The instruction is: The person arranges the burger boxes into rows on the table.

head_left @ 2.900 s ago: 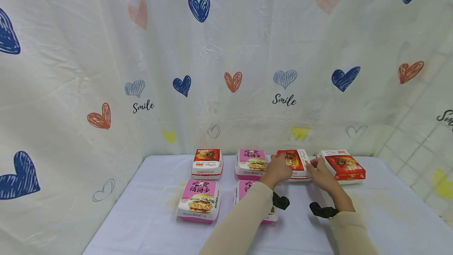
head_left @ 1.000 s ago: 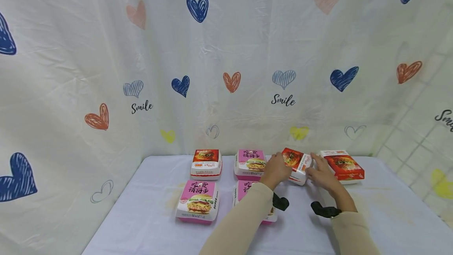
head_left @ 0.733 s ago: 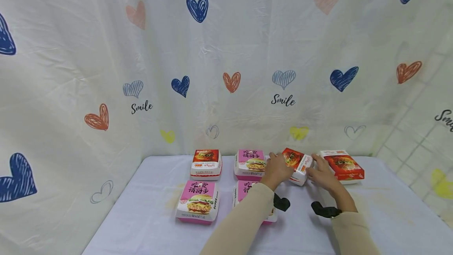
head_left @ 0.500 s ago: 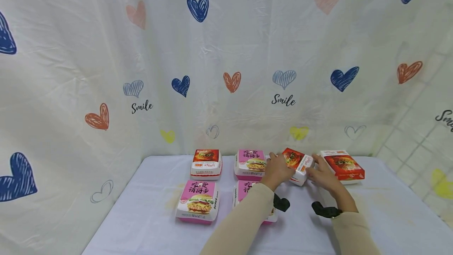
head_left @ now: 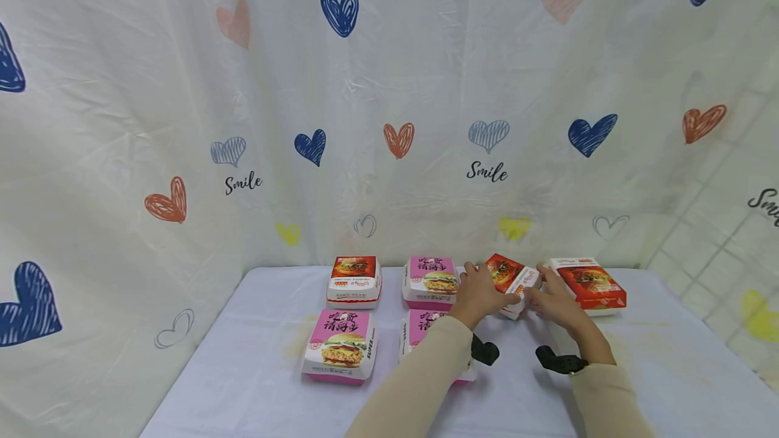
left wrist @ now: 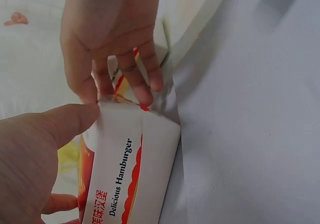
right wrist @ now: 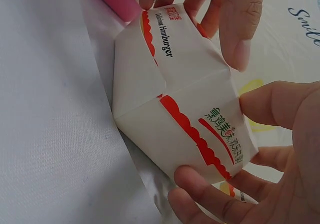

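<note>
Both hands grip one red and white hamburger box (head_left: 502,272), which sits turned at an angle in the back row on the table. My left hand (head_left: 477,295) has its fingers along the box's left side, and its thumb reaches the near corner. From the other side my right hand (head_left: 555,299) holds the right end. In the left wrist view, the left thumb (left wrist: 75,121) is at a top corner, close to the right hand's fingers. Red scalloped trim and "Delicious Hamburger" show on the box's side (right wrist: 172,68) in the right wrist view.
Another red box (head_left: 592,284) stands just right of my right hand. A pink box (head_left: 432,281) is left of my left hand, with a second one (head_left: 420,330) partly behind my left forearm. Farther left are a red box (head_left: 355,281) and a pink box (head_left: 342,345). A heart-print curtain (head_left: 426,208) hangs behind.
The held box has turned clockwise from its straighter stance 2.9 s ago. Over the last half second my left thumb has moved right to its near corner. The other boxes stand as before.
</note>
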`<state>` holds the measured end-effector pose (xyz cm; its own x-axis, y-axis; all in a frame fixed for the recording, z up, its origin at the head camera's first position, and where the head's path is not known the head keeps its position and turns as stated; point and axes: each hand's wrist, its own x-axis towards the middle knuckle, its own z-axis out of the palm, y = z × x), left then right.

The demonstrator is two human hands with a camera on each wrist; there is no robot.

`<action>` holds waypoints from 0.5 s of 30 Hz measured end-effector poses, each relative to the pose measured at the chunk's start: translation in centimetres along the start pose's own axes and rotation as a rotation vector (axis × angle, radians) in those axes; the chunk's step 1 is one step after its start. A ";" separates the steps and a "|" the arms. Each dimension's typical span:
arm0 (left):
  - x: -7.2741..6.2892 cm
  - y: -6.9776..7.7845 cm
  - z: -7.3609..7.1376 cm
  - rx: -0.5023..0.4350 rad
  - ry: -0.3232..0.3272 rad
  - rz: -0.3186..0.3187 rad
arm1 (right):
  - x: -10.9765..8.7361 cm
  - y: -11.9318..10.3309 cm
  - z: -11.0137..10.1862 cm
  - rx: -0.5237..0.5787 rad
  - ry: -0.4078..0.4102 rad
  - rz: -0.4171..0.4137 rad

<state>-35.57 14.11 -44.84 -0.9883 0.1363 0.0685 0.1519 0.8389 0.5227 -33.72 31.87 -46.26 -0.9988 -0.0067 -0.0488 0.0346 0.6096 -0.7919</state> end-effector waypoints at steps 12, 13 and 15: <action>0.2 0.0 0.5 0.032 0.002 -0.002 | -0.3 0.0 0.0 -0.008 0.011 -0.008; 0.2 0.0 0.5 0.032 0.005 -0.003 | -0.3 0.0 0.0 -0.011 0.010 -0.008; 0.2 0.0 0.6 0.033 0.010 -0.006 | -0.3 0.1 0.0 -0.016 0.006 -0.010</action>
<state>-35.77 14.43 -45.32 -0.9892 0.1262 0.0740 0.1463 0.8564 0.4951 -33.42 31.97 -46.29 -0.9993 -0.0080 -0.0367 0.0237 0.6225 -0.7822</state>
